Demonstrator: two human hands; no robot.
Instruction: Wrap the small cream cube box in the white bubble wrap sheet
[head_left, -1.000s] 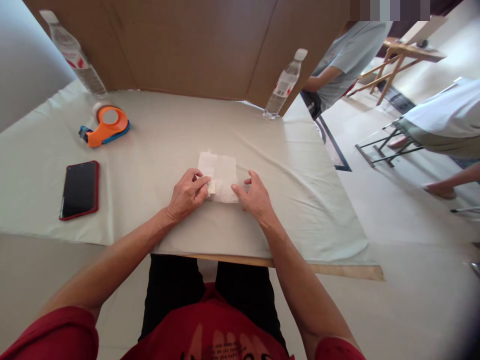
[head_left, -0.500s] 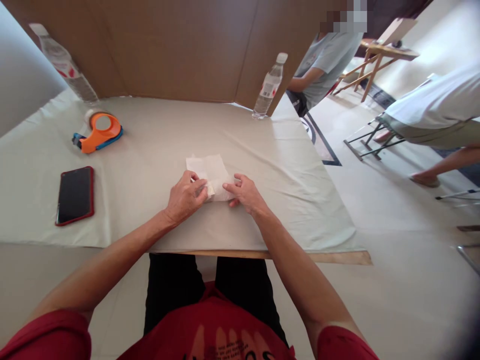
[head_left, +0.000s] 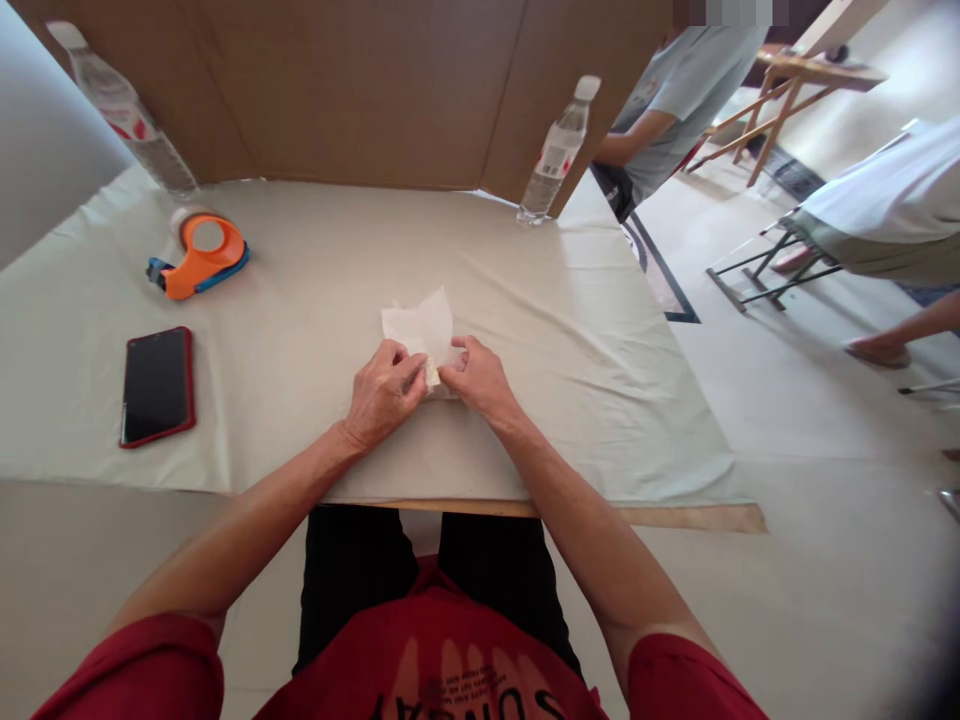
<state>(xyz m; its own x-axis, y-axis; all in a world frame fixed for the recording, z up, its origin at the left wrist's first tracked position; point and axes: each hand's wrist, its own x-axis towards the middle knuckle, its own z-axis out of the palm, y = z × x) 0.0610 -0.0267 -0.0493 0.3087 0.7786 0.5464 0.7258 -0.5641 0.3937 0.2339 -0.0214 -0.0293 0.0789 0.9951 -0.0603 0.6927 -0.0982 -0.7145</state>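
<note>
A thin white sheet of paper lies near the front middle of the table, its far corners lifted and creased. My left hand is closed, thumb and fingers pinching a small pale-yellow piece over the sheet's near part. What this piece is, I cannot make out. On the other side, my right hand grips the sheet's right edge between thumb and fingers, folding it inward. Its thumb tip is close by the yellow piece. Part of the sheet is hidden under both hands.
An orange tape dispenser and a phone in a red case lie on the cloth-covered table to the left. Water bottles stand at both sides before a brown cardboard panel. Two people sit to the right.
My right hand has moved left, towards my left hand, bringing the paper's right side in with it. The sheet's far corner now stands up. The whole view has shifted slightly.
</note>
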